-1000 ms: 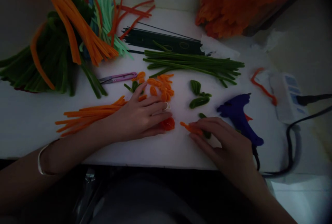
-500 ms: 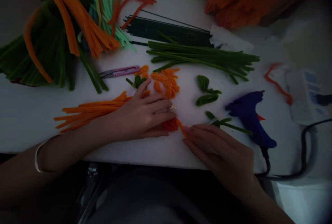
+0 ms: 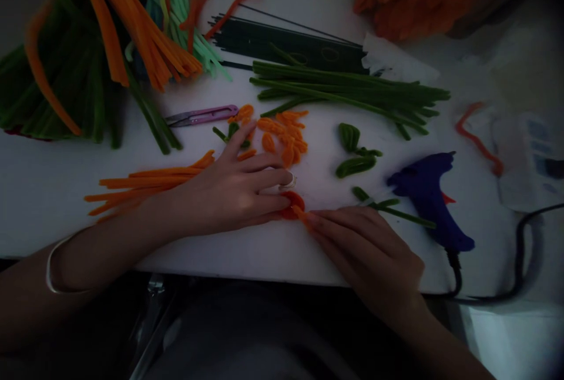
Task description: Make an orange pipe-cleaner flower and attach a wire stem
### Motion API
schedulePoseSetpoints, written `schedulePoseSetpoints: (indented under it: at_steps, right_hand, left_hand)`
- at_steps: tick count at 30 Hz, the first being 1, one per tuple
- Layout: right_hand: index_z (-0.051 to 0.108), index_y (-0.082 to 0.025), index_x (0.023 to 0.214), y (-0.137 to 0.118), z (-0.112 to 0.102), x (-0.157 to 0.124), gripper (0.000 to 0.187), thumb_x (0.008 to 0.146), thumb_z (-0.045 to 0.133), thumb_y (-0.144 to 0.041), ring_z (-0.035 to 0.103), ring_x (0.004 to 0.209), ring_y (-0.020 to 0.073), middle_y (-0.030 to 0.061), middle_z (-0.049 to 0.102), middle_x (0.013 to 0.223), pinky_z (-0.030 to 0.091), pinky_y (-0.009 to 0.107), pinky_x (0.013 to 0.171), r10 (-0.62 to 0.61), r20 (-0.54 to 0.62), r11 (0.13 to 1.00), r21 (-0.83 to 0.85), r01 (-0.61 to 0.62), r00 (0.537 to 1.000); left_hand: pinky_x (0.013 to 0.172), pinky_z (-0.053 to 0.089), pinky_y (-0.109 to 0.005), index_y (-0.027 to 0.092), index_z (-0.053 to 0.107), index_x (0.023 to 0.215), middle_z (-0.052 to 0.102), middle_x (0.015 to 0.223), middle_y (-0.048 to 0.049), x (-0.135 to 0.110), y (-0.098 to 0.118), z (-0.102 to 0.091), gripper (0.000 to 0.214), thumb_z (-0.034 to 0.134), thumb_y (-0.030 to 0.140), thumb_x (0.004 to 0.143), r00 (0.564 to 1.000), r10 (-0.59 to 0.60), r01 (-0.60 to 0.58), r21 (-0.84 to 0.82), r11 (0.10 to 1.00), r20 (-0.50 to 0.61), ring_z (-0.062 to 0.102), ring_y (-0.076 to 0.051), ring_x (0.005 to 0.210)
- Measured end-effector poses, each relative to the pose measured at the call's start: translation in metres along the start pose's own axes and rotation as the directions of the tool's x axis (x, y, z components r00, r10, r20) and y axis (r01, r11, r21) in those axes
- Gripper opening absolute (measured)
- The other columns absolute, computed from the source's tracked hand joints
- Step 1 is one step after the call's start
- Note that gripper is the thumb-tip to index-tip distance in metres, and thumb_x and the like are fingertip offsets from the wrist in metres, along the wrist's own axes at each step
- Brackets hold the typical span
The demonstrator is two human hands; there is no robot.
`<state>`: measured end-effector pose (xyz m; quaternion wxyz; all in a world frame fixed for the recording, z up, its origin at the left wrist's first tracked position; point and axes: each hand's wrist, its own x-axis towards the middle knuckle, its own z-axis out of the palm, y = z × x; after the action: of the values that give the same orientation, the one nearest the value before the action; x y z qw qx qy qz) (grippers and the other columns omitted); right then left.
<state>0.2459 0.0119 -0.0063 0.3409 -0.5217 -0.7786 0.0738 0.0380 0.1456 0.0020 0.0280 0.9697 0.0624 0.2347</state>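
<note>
A small red disc (image 3: 296, 211) lies at the table's front, partly covered by fingers. My left hand (image 3: 240, 192) reaches across from the left, its thumb and index finger closed on the disc's left edge. Its other fingers are stretched out, the little finger lifted towards the orange loops. My right hand (image 3: 361, 245) pinches a short orange chenille stem piece (image 3: 300, 214), and the tip of that piece is on or just over the disc. Behind the hands is a pile of looped orange chenille pieces (image 3: 284, 133). Green chenille loops (image 3: 352, 151) sit further right.
A blue glue gun (image 3: 432, 198) with a black cord lies right, near a white power strip (image 3: 524, 160). Purple-handled snips (image 3: 202, 115), cut orange stems (image 3: 150, 180), green stems (image 3: 348, 89) and dark thin wires (image 3: 286, 45) lie around. Large chenille bundles (image 3: 136, 22) fill the back left.
My right hand has moved slightly left, bringing the orange piece's tip onto or over the red disc. More of the disc shows now. The whole view has shifted a little.
</note>
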Motion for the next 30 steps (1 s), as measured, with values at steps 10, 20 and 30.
schedulePoseSetpoints:
  at_steps: [10, 20, 30]
  right_hand:
    - [0.064, -0.019, 0.108, 0.001, 0.002, -0.002, 0.028, 0.082, 0.069, -0.008, 0.061, 0.083, 0.0177, 0.0035, 0.072, 0.098, 0.05, 0.036, 0.074, -0.044, 0.018, 0.994, -0.1, 0.046, 0.999]
    - [0.063, -0.018, 0.113, 0.004, 0.004, -0.011, 0.034, 0.082, 0.067, -0.005, 0.061, 0.094, 0.0208, 0.0058, 0.069, 0.108, 0.049, 0.038, 0.077, -0.096, 0.048, 0.989, -0.108, 0.1, 0.994]
    - [0.063, -0.011, 0.111, 0.002, 0.001, -0.007, 0.029, 0.083, 0.066, -0.003, 0.059, 0.094, 0.0218, 0.0091, 0.069, 0.114, 0.048, 0.041, 0.078, -0.202, 0.094, 0.972, -0.1, 0.211, 0.975]
  left_hand:
    - [0.114, 0.018, -0.063, 0.022, 0.068, 0.093, 0.07, 0.092, 0.0005, -0.002, 0.0, 0.001, 0.017, 0.052, 0.026, 0.096, 0.999, -0.027, 0.028, -0.018, 0.999, 0.034, 0.064, -0.019, 0.099]
    - [0.118, 0.014, -0.059, 0.023, 0.067, 0.093, 0.071, 0.088, 0.0028, -0.001, 0.0, 0.003, 0.014, 0.053, 0.026, 0.095, 0.999, -0.034, 0.035, -0.031, 0.999, 0.025, 0.065, -0.018, 0.095]
    - [0.114, 0.018, -0.066, 0.018, 0.067, 0.092, 0.071, 0.086, 0.0027, 0.0, 0.001, 0.004, 0.015, 0.054, 0.024, 0.095, 1.0, -0.025, 0.024, -0.049, 0.999, -0.013, 0.067, -0.018, 0.089]
